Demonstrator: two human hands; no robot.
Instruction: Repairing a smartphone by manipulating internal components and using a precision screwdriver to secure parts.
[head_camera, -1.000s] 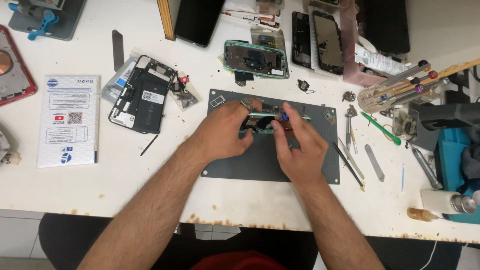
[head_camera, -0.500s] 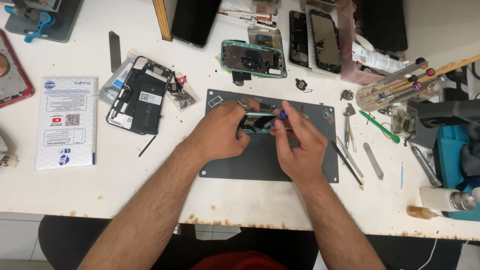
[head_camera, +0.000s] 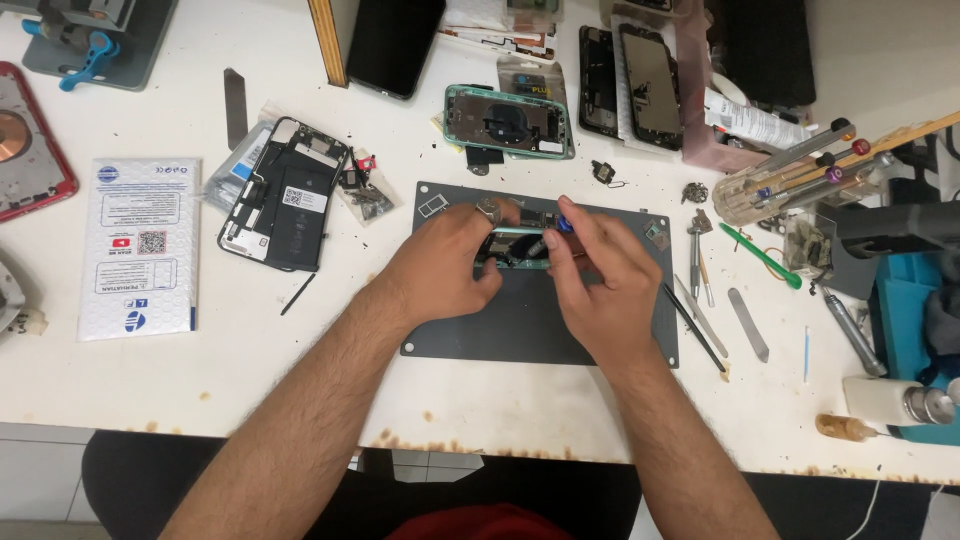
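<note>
Both hands are down over the dark grey work mat (head_camera: 500, 330) in the middle of the white bench (head_camera: 300, 390), and between them sits a small green-framed phone body (head_camera: 518, 250), lying flat near the mat's upper edge. The left hand (head_camera: 440, 270) is curled around the phone's left end, fingers closed over the frame and pinning it to the mat. The right hand (head_camera: 600, 280) is pinched shut on a slim screwdriver with a blue cap (head_camera: 550, 237), its tip angled down into the phone's open back (what it touches in there is too small to make out). Just above the hands, still on the mat, lies a small card tray (head_camera: 433, 207). Off to the left of the mat rests a black opened phone chassis (head_camera: 285, 195) on clear bags, with a white printed packet (head_camera: 138, 245) further left. Beyond the mat's top edge lies another green phone housing (head_camera: 508, 122), back up, and two dark phone screens (head_camera: 635, 75) beside it. To the right of the mat there is a scatter of tools: black tweezers (head_camera: 695, 325) touching the mat's edge, a flat metal spudger (head_camera: 748, 325), a green pry stick (head_camera: 760, 255), and a clear holder of drivers (head_camera: 800, 170) lying tilted.
</note>
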